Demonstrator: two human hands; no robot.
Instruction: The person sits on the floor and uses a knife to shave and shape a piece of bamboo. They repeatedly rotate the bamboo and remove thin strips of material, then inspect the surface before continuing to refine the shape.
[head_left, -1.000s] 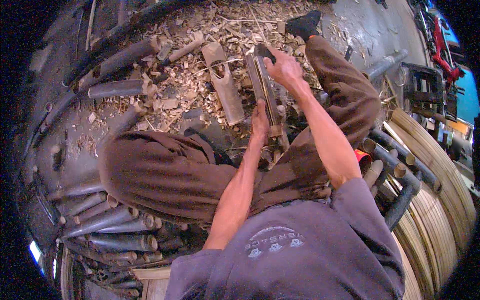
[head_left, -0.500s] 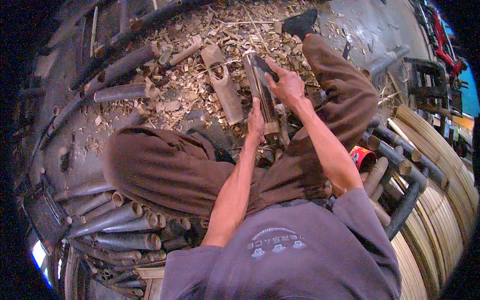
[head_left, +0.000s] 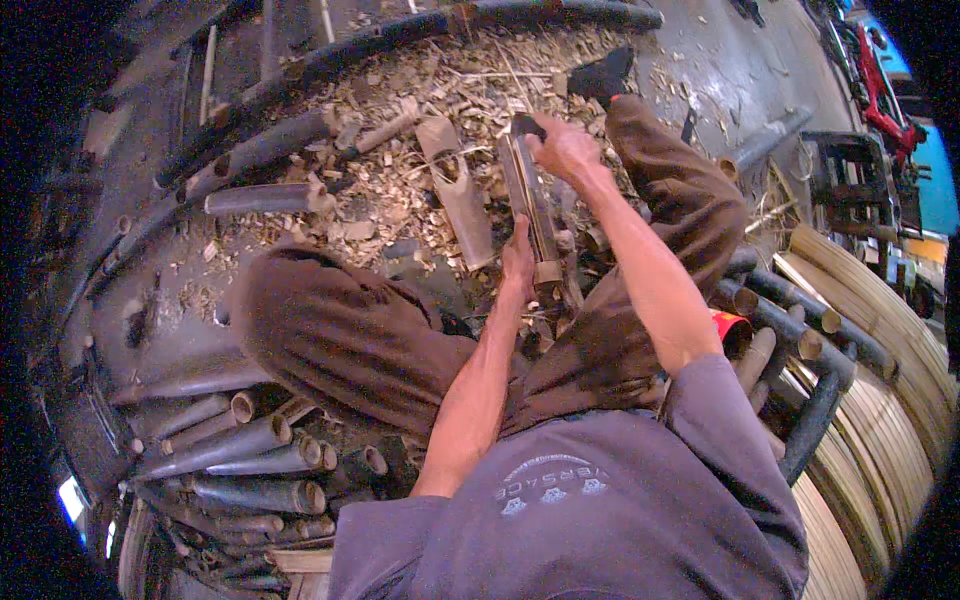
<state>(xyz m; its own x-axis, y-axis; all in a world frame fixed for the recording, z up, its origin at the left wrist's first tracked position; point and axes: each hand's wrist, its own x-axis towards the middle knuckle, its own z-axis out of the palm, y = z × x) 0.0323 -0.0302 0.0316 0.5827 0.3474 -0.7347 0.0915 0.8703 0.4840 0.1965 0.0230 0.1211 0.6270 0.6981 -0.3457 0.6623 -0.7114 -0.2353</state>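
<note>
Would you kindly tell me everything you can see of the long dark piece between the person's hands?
The long dark piece is straight and narrow, brown-black, and looks like bamboo or wood. A pale line runs along its length, and its near end is blunt and tan. It points away from the person, the far end angled slightly left. The left hand holds its left side toward the near end; the right hand is at its far end, partly hiding it.

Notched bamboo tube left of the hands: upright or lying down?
Lying down: the notched tube stretches lengthwise across the wood chips.
</note>
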